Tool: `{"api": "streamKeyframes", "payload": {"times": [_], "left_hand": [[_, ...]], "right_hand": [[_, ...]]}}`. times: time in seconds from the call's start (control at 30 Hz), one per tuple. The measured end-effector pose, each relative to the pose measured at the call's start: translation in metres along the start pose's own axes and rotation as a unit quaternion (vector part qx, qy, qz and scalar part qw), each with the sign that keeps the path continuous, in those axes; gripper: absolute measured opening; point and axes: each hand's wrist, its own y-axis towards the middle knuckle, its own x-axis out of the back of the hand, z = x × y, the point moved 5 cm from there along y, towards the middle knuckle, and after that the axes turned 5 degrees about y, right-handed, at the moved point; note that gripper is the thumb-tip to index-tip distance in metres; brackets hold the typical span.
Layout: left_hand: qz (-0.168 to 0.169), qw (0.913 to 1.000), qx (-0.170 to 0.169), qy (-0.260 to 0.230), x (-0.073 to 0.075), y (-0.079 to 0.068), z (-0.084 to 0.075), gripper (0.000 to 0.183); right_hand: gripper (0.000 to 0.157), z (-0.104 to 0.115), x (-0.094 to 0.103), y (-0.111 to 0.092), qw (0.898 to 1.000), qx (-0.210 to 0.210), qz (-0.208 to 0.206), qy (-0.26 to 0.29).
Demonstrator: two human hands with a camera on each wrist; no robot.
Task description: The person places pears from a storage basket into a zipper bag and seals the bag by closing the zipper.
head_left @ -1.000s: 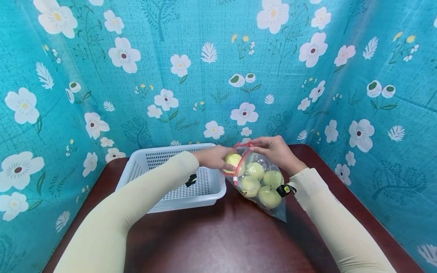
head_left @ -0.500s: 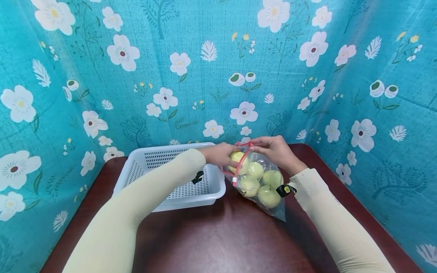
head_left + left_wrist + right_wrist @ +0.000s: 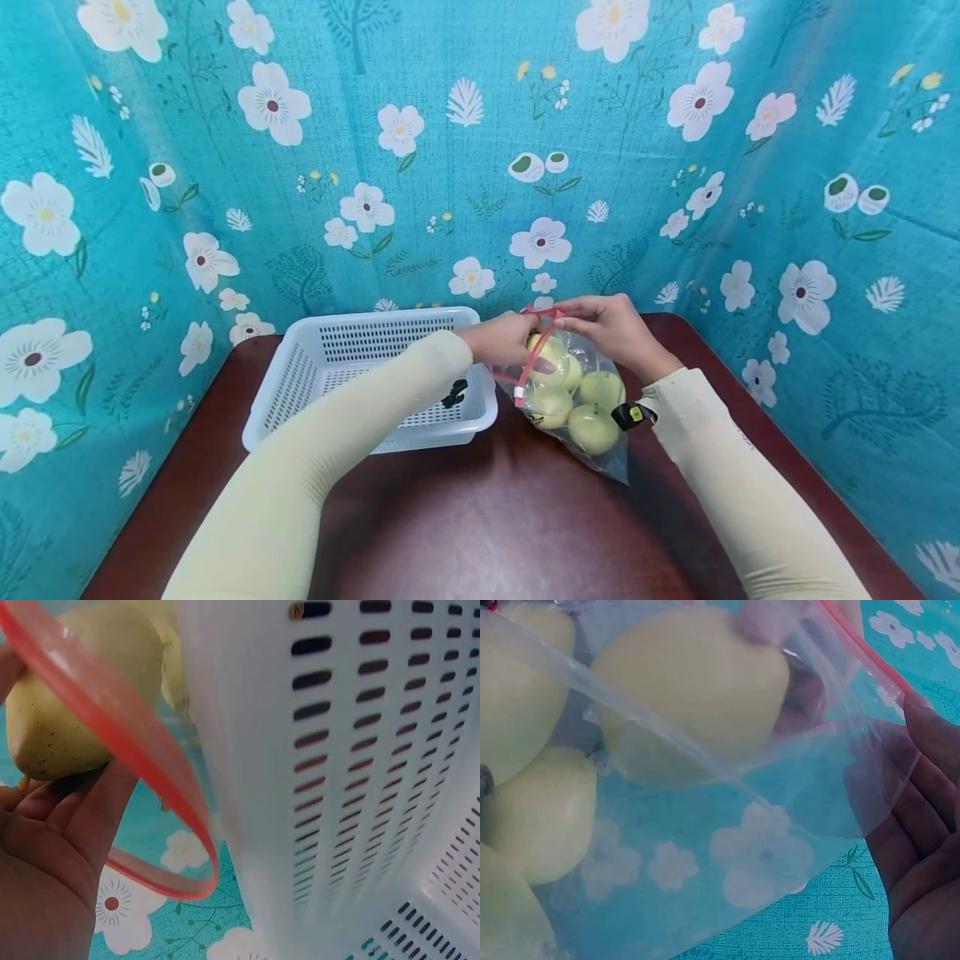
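A clear zip bag point(image 3: 613, 472) with a red zip edge point(image 3: 529, 373) lies on the table, holding several pale yellow-green pears point(image 3: 594, 429). My left hand point(image 3: 504, 340) reaches into its mouth, fingers curled round another pear point(image 3: 90, 690). That pear is inside the red edge, and seen through the film in the right wrist view. Thumb and fingers of my right hand point(image 3: 617, 330) pinch the bag's edge at the top of the opening, keeping the mouth apart. Part of the left fingers is hidden behind the pear.
Left of the bag stands a white slotted plastic basket point(image 3: 262, 387), its right wall close beside the bag mouth and under my left forearm. The dark red-brown table point(image 3: 480, 517) runs back to a turquoise flowered cloth point(image 3: 450, 233).
My left hand has moved right, carrying the pear from the bag's mouth deeper inside. The right hand keeps its hold on the edge, and the head view has shifted slightly.
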Motion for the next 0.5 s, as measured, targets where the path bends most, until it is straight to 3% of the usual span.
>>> {"api": "streamKeyframes", "payload": {"times": [0.33, 0.5], "left_hand": [[0.005, 0.9981, -0.042, 0.045, -0.01, 0.01, -0.008, 0.059], [0.005, 0.9981, -0.047, 0.039, -0.01, 0.01, -0.012, 0.064]], "right_hand": [[0.028, -0.002, 0.001, 0.0, 1.0, -0.003, -0.007, 0.0], [0.029, -0.002, 0.0, 0.0, 1.0, -0.011, -0.007, -0.002]]}}
